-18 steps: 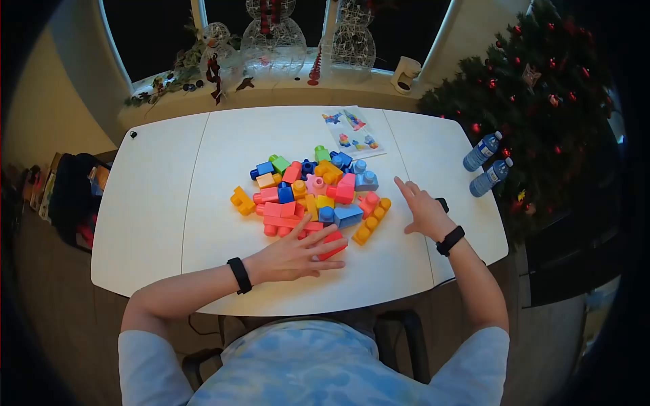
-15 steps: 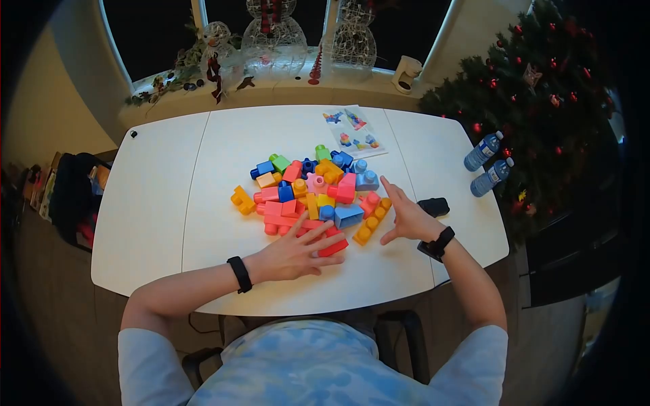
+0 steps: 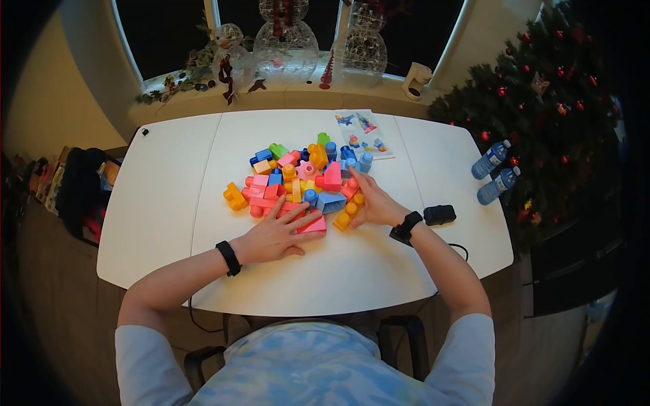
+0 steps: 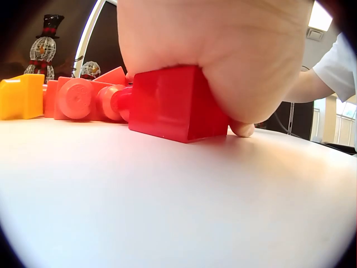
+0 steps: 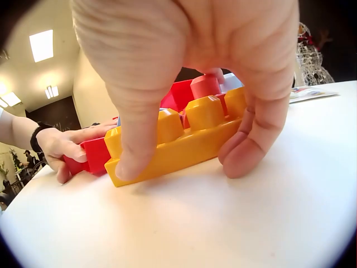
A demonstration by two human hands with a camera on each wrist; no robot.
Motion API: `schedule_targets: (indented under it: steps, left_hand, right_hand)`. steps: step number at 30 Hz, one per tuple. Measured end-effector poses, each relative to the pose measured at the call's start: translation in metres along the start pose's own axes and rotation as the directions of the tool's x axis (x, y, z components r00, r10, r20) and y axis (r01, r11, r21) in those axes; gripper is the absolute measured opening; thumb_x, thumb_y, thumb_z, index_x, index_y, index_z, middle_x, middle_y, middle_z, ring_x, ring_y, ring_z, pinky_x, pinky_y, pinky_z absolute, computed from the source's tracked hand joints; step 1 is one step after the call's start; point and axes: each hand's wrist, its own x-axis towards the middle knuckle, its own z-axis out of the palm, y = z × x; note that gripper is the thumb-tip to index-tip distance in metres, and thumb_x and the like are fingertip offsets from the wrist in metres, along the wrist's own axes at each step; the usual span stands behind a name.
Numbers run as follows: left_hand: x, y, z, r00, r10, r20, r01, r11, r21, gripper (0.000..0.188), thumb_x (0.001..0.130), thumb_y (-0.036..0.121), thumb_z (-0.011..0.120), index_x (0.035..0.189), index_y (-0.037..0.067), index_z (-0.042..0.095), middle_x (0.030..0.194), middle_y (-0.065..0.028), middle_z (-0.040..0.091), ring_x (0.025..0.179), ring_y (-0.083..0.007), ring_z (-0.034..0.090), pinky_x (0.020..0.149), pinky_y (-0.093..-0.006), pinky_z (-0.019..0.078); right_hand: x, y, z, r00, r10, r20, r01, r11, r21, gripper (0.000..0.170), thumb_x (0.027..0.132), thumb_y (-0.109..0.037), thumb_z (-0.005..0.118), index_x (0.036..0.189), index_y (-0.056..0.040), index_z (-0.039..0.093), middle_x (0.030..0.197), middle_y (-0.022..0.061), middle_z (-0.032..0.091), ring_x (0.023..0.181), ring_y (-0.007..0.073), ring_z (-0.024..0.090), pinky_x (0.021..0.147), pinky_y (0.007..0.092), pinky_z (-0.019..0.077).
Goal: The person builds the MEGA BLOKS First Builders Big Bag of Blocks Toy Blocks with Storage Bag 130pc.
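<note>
Hands [image 3: 266,239] closer, both spread, left wrist view alone showing palm [image 4: 217,47] on red brick [image 4: 162,106]

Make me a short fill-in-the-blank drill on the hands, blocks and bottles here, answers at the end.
1. The left hand rests on a block that looks ____ in the left wrist view.
2. The hand touching the long yellow block is the person's ____ one.
3. The bottles on the table number ____.
4. The band by the left hand is ____.

Missing words: red; right; two; black.
</note>
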Motion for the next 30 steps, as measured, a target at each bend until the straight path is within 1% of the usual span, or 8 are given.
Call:
schedule_targets:
  steps: [13,16,17,19,20,22,26,30]
  left_hand:
    - [0.000,0.008,0.021,0.994,-0.071,-0.084,0.078,0.994,0.081,0.054,0.100,0.044,0.064,0.153,0.041,0.052,0.173,-0.0039,0.028,0.161,-0.0355,0.019,0.126,-0.0692,0.0019]
    - [-0.006,0.010,0.002,0.962,-0.136,-0.238,0.103,0.984,-0.146,0.048,0.097,0.037,0.073,0.143,0.032,0.064,0.167,-0.0060,0.040,0.157,-0.0365,0.030,0.127,-0.0652,0.0148]
    - [-0.010,0.005,-0.003,0.897,-0.246,-0.366,0.142,0.947,-0.288,0.047,0.095,0.034,0.075,0.141,0.027,0.067,0.161,-0.0074,0.047,0.153,-0.0364,0.035,0.125,-0.0621,0.0227]
    - [-0.019,-0.005,-0.018,0.704,-0.481,-0.523,0.200,0.841,-0.503,0.041,0.095,0.027,0.076,0.134,0.013,0.070,0.143,-0.0089,0.065,0.141,-0.0316,0.053,0.116,-0.0505,0.0428]
    - [-0.023,-0.013,-0.027,0.705,-0.485,-0.518,0.210,0.840,-0.501,0.041,0.095,0.027,0.076,0.134,0.013,0.070,0.143,-0.0089,0.065,0.141,-0.0316,0.053,0.116,-0.0505,0.0428]
    - [-0.034,-0.030,-0.043,0.444,-0.836,-0.321,0.393,0.504,-0.769,0.035,0.097,0.024,0.076,0.128,0.008,0.071,0.131,-0.0086,0.071,0.130,-0.0244,0.062,0.109,-0.0422,0.0481]
    - [-0.051,-0.041,-0.041,0.408,-0.877,-0.252,0.467,0.438,-0.768,0.027,0.098,0.021,0.074,0.119,0.004,0.073,0.117,-0.0072,0.076,0.112,-0.0191,0.070,0.098,-0.0354,0.0535]
    - [-0.053,-0.003,-0.023,0.535,-0.831,-0.154,0.470,0.444,-0.763,0.026,0.095,0.023,0.079,0.111,0.002,0.075,0.103,-0.0076,0.077,0.094,-0.0174,0.072,0.087,-0.0324,0.0568]
  right_hand:
    - [-0.021,0.000,0.010,0.994,0.091,-0.052,-0.096,0.991,-0.097,0.132,0.065,-0.031,0.098,0.167,-0.0141,0.016,0.150,0.0266,0.046,0.133,0.0453,0.057,0.110,0.0483,0.0502]
    - [-0.023,-0.026,-0.015,0.972,0.188,-0.142,-0.221,0.939,-0.264,0.106,0.072,-0.035,0.094,0.159,-0.0119,0.038,0.142,0.0216,0.057,0.125,0.0402,0.063,0.104,0.0476,0.0533]
    - [-0.022,-0.023,-0.015,0.949,0.092,-0.300,-0.173,0.951,-0.258,0.076,0.078,-0.033,0.089,0.143,-0.0093,0.057,0.135,0.0162,0.063,0.120,0.0354,0.066,0.099,0.0456,0.0552]
    - [-0.014,-0.023,-0.025,0.943,-0.017,-0.332,-0.082,0.955,-0.284,0.069,0.080,-0.030,0.088,0.139,-0.0088,0.060,0.135,0.0158,0.063,0.120,0.0355,0.066,0.099,0.0449,0.0553]
    - [-0.007,-0.024,-0.028,0.923,-0.120,-0.365,-0.002,0.948,-0.317,0.062,0.081,-0.026,0.087,0.136,-0.0082,0.063,0.134,0.0154,0.064,0.120,0.0356,0.066,0.099,0.0442,0.0555]
    - [0.010,-0.025,-0.025,0.919,-0.198,-0.340,0.093,0.949,-0.301,0.056,0.082,-0.021,0.084,0.133,-0.0073,0.065,0.137,0.0155,0.062,0.119,0.0359,0.066,0.098,0.0444,0.0556]
    - [0.033,-0.047,-0.018,0.987,-0.122,-0.100,0.084,0.946,-0.314,0.057,0.082,-0.019,0.085,0.135,-0.0075,0.066,0.144,0.0175,0.059,0.130,0.0363,0.060,0.107,0.0438,0.0508]
    - [0.049,-0.034,-0.005,0.991,-0.117,-0.065,0.084,0.922,-0.377,0.057,0.076,-0.014,0.087,0.130,-0.0106,0.068,0.134,0.0171,0.060,0.117,0.0355,0.067,0.100,0.0426,0.0559]
